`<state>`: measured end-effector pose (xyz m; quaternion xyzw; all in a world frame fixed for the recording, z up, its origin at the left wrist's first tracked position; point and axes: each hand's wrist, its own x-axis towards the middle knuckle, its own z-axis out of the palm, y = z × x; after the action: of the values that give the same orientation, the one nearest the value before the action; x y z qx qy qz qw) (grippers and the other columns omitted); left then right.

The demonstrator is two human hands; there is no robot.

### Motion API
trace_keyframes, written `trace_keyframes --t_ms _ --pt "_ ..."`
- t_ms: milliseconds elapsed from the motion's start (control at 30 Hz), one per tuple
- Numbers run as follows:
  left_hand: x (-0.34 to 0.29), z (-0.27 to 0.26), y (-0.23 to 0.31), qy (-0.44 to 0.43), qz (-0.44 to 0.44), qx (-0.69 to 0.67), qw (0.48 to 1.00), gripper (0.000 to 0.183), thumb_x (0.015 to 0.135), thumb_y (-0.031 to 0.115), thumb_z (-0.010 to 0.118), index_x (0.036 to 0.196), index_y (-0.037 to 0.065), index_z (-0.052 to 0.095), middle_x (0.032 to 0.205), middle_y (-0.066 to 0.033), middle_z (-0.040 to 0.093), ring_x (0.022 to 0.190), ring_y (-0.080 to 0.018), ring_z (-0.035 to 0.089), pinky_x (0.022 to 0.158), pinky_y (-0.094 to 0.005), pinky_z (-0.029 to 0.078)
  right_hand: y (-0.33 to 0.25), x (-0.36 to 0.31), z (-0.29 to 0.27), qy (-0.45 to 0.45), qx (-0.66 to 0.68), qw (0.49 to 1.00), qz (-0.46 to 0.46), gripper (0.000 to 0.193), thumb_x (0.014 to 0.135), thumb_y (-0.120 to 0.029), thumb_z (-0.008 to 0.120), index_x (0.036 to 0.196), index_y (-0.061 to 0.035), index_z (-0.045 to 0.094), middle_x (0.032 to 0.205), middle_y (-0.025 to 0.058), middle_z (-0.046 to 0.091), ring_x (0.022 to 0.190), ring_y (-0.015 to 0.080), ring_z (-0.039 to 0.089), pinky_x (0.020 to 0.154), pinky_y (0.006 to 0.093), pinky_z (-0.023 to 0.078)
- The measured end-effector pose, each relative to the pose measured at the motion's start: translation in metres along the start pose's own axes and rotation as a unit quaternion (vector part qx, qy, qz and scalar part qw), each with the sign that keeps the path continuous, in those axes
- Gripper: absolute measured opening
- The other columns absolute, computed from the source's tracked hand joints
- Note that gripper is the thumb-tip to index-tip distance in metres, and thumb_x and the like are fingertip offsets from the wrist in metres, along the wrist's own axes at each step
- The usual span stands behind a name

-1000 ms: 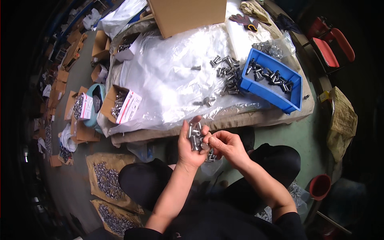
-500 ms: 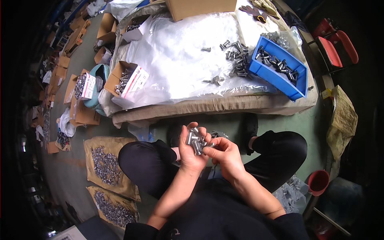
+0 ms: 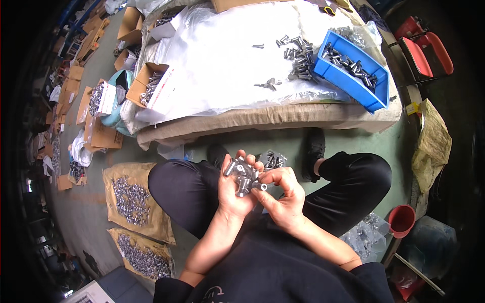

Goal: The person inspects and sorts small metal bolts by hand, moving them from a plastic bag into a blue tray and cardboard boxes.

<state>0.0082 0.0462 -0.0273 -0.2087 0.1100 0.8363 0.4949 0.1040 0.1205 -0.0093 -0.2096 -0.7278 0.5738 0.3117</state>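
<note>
One metal fastener [image 3: 262, 187] is pinched in the right grip [image 3: 286, 199], hollow-looking end now showing, which it wasn't half a second back, so looks like piece-by-piece handling to me. Left grip [image 3: 233, 201] cups more fasteners [image 3: 244, 185] right beside it.

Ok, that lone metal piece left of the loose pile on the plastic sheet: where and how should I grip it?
Pinch the metal piece, probably at mid-length, from above, across its near and far sides: it lies flat, lengthwise left to right, apart from the loose pile.
</note>
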Motion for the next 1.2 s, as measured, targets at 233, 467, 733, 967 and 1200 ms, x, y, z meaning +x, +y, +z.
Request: trace_keyframes --t_ms 233,467,733,967,1200 --pt "-0.003 0.001 -0.005 0.0 -0.005 -0.011 1.0 0.033 0.087 0.039 0.04 0.092 0.011 0.056 0.082 -0.0072 0.057 0.084 -0.0247 0.054 0.081 -0.0409 0.043 0.01 -0.012 -0.004 -0.037 0.18 0.967 0.177 0.02 0.073 0.001 0.063 0.091 0.0018 0.053 0.084 0.0012 0.053 0.073 0.0074 0.049 0.069 0.0214 0.042" --pt "-0.007 -0.002 -0.009 -0.042 0.006 0.01 0.999 0.034 0.088 0.039 0.039 0.092 0.01 0.057 0.085 -0.0087 0.061 0.099 -0.026 0.051 0.095 -0.0421 0.032 -0.002 -0.003 -0.003 -0.029 0.008 0.991 0.13 0.022 0.068 0.0 0.065 0.088 0.0004 0.057 0.076 0.0021 0.052 0.067 0.0077 0.048 0.061 0.0203 0.041" --pt "-0.011 -0.002 -0.011 -0.043 -0.004 -0.008 0.999 0.034 0.088 0.039 0.039 0.09 0.01 0.058 0.088 -0.0083 0.061 0.104 -0.0256 0.049 0.097 -0.0423 0.03 0.003 -0.005 -0.004 -0.027 -0.047 0.999 0.0 0.021 0.063 -0.001 0.068 0.082 -0.0028 0.06 0.063 0.0037 0.048 0.054 0.0124 0.046 0.048 0.023 0.037" --pt "-0.011 -0.002 -0.01 -0.051 -0.016 -0.026 0.998 0.033 0.087 0.038 0.04 0.088 0.011 0.058 0.091 -0.0074 0.061 0.102 -0.025 0.05 0.097 -0.0421 0.03 0.004 -0.007 -0.005 -0.027 -0.038 0.998 -0.035 0.023 0.061 -0.001 0.068 0.082 -0.0015 0.06 0.063 0.0036 0.048 0.054 0.0113 0.045 0.047 0.0222 0.036" --pt "-0.01 -0.01 -0.007 -0.009 -0.028 -0.085 0.996 0.029 0.085 0.036 0.045 0.092 0.011 0.058 0.099 -0.0107 0.059 0.099 -0.0265 0.051 0.092 -0.0411 0.036 0.011 -0.011 -0.004 -0.016 0.314 0.92 0.232 0.016 0.07 -0.003 0.068 0.085 -0.0007 0.061 0.07 -0.0006 0.053 0.058 0.0072 0.047 0.051 0.0195 0.038"
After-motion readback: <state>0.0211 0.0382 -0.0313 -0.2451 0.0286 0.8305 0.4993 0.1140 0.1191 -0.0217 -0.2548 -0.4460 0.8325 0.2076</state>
